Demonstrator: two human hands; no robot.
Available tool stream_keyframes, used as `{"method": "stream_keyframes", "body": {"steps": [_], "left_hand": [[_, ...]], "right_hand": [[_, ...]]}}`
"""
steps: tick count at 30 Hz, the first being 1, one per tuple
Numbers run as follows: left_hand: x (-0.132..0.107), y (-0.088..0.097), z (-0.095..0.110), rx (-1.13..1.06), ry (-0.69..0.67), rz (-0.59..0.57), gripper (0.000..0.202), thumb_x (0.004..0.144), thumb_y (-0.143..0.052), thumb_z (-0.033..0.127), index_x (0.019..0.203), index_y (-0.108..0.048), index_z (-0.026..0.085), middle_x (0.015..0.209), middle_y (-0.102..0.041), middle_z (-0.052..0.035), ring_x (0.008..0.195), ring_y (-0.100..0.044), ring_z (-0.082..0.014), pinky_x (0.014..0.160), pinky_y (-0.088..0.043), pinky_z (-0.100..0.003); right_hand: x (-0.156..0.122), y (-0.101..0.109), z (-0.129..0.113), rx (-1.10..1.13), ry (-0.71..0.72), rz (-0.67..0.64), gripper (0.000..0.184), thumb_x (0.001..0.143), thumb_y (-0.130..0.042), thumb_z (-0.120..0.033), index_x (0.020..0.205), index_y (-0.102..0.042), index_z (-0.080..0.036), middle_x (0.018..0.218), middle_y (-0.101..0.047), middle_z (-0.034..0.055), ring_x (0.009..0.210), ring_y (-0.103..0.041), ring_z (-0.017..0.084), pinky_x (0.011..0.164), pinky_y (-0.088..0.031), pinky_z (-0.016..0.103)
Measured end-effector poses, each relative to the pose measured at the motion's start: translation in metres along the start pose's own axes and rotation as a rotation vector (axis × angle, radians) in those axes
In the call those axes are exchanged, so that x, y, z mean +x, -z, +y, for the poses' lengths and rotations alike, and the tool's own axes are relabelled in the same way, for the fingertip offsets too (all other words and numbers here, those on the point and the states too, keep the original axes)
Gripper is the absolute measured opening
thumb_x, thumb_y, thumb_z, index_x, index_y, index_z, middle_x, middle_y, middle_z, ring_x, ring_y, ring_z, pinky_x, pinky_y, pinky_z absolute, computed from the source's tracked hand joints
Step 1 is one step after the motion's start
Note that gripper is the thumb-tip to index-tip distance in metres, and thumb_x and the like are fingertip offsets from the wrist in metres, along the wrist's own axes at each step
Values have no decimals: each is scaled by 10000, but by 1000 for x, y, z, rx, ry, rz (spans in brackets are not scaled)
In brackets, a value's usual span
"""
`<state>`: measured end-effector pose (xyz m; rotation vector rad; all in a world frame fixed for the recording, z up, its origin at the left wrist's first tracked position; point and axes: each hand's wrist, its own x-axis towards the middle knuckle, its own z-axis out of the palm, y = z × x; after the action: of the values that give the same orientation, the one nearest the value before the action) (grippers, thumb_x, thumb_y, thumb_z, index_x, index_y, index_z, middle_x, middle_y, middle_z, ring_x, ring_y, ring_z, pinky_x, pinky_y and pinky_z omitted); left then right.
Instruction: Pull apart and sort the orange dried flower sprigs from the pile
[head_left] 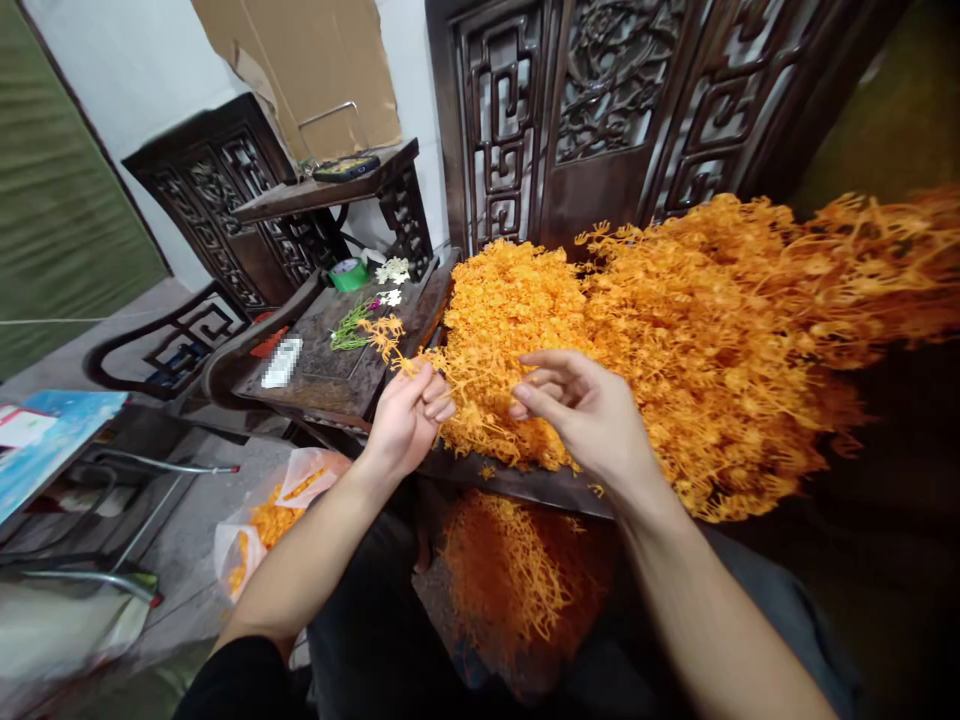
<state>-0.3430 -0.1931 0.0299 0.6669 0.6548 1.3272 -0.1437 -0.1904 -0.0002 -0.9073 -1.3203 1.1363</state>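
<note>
Your right arm (705, 590) is closest; the right hand (589, 405) is half curled, with a gap, and looks empty. Your left hand (405, 420) pinches 1 orange sprig (385, 336) beside the big pile (675, 340) on the counter (517, 484). Only 1 sprig seems underway; whether the pile is done or left doesn't show.

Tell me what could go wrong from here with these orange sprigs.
Two risks. The thin orange sprig pinched in the left hand could snag, since the tangled orange heap lies close beside it. The heap also crowds the front edge of the dark bench, so loose bits might drop onto the orange strands below.
</note>
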Motion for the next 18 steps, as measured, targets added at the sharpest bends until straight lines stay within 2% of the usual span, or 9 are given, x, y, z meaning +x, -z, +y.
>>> {"method": "stream_keyframes", "body": {"steps": [2,4,6,7,9,11,13,15,18], "left_hand": [[-3,-1,7,-6,60,14,255,981,-569,139,767,-435,182,592,-303,80,455,-261,-52,479,-233,-187],[-7,-1,15,-15,63,56,274,979,-543,121,741,-422,182,576,-261,92,436,-210,-49,458,-204,-188],[-10,0,23,-34,-20,103,274,967,-522,96,729,-418,183,569,-236,96,429,-196,-50,452,-201,-191],[-12,1,26,-43,-59,115,270,956,-516,82,726,-417,183,568,-231,96,428,-199,-51,452,-206,-191],[-12,1,27,-46,-65,110,262,939,-515,68,724,-419,184,568,-230,94,427,-208,-52,455,-213,-193],[-12,0,25,-40,-8,90,260,942,-517,73,725,-424,183,568,-233,95,424,-205,-50,452,-207,-193],[-11,-2,20,-47,17,69,264,960,-509,83,727,-428,179,568,-234,96,426,-206,-49,452,-204,-194],[-10,-4,14,-62,25,42,263,966,-496,79,729,-435,176,569,-232,95,427,-209,-49,454,-205,-195],[-10,-7,6,-65,65,8,254,970,-494,78,740,-446,175,567,-230,95,424,-201,-50,453,-201,-196]], "right_hand": [[3,10,7,-376,168,132,170,903,-693,-271,1059,-672,-206,911,-718,64,822,-733,227,804,-592,426],[11,27,20,-705,264,272,166,898,-629,-188,1047,-701,-196,1001,-737,106,906,-719,256,869,-552,455],[20,46,35,-799,241,403,216,875,-601,-160,1049,-726,-183,984,-741,110,860,-710,250,842,-542,445],[23,53,41,-741,202,421,214,869,-608,-178,1039,-739,-183,964,-741,101,813,-707,235,801,-547,425],[25,57,48,-532,135,318,157,848,-632,-211,942,-756,-186,1015,-744,100,828,-709,226,754,-551,389],[20,47,45,-296,78,163,92,810,-645,-201,824,-735,-189,1106,-741,100,906,-702,224,731,-541,353],[11,29,36,-93,30,80,70,772,-634,-173,774,-700,-194,1053,-737,80,882,-663,195,686,-500,312],[3,10,25,117,-38,31,99,783,-623,-210,840,-703,-202,878,-676,42,768,-581,159,630,-436,288],[-3,-11,16,399,-178,-96,270,904,-611,-456,1006,-686,-217,784,-548,7,681,-466,140,585,-371,280]]}}
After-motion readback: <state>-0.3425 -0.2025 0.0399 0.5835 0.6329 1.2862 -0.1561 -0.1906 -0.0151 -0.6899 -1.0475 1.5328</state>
